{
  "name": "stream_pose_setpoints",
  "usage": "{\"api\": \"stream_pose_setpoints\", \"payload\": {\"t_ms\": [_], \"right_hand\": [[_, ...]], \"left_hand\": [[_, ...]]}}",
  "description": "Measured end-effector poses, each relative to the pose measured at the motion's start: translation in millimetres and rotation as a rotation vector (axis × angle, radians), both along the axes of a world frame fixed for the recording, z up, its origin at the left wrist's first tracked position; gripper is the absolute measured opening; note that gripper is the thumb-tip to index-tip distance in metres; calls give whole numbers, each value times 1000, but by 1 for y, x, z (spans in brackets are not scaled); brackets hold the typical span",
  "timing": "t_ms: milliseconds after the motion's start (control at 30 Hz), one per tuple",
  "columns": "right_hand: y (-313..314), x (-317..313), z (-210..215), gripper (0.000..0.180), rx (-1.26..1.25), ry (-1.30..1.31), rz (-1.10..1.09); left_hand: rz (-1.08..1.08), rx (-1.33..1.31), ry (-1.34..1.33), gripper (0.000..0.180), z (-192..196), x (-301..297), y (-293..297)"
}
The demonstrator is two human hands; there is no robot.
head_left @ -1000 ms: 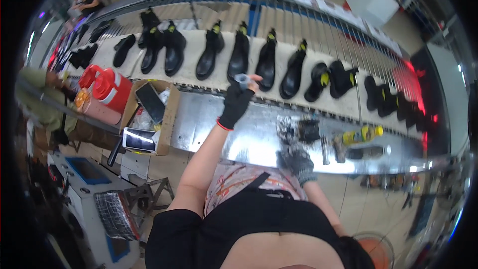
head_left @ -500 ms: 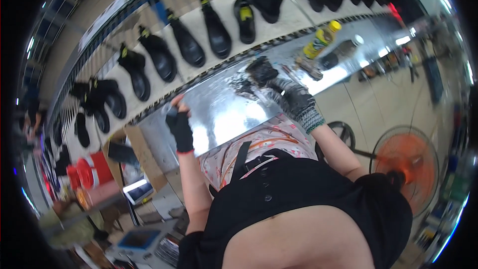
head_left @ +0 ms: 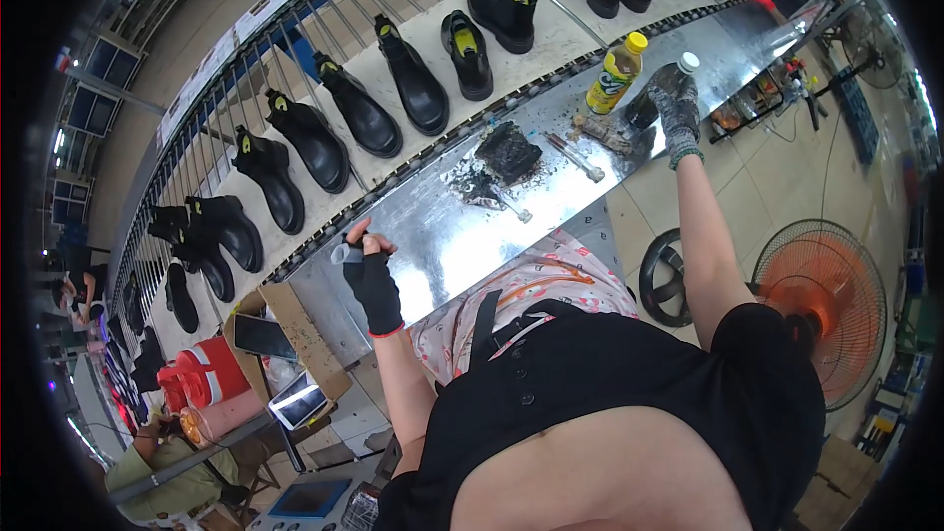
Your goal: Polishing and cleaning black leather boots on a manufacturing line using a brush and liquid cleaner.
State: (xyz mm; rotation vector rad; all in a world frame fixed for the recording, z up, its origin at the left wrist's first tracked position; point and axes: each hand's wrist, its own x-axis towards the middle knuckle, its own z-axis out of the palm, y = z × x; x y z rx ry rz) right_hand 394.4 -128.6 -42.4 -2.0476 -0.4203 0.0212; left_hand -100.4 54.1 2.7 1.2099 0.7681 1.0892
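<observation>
My right hand (head_left: 677, 113), in a grey knitted glove, is wrapped round a clear bottle (head_left: 644, 108) with a white cap and dark contents. Beside that bottle stands a yellow-capped bottle (head_left: 612, 84) with a green and yellow label. My left hand (head_left: 374, 280), in a black fingerless glove, is closed on a small translucent cup-like piece (head_left: 344, 254) near the metal worktop's left end. Between my hands a blackened cloth or sponge (head_left: 509, 152) lies on the worktop (head_left: 413, 226) among black smears. Next to it lie two thin brush-like tools (head_left: 575, 157) and a stained, crumpled lump (head_left: 602, 134).
Beyond the worktop runs a pale conveyor (head_left: 433, 152) carrying several black ankle boots (head_left: 411, 79). An open cardboard box (head_left: 305, 344) with phones and a red jug (head_left: 206, 374) are at the left. An orange fan (head_left: 821, 310) stands at the right; another person (head_left: 172, 467) is at lower left.
My right hand has moved right and away from beside the blackened cloth to the white-capped bottle. My left hand stays near the worktop's left end, while the whole view has shifted slightly.
</observation>
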Motion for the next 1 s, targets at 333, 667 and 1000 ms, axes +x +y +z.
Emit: {"api": "stream_pose_setpoints", "payload": {"t_ms": [333, 667, 1000], "right_hand": [[-31, -36, 69, 48, 971, -65, -66], [44, -218, 106, 86, -34, 84, 1579], [57, -263, 117, 74, -547, 3, 1368]], "left_hand": [[1, -100, -29, 23, 19, -19, -15], [-583, 86, -4, 52, 76, 51, -24], [-147, 77, 309, 24, 60, 34, -19]]}}
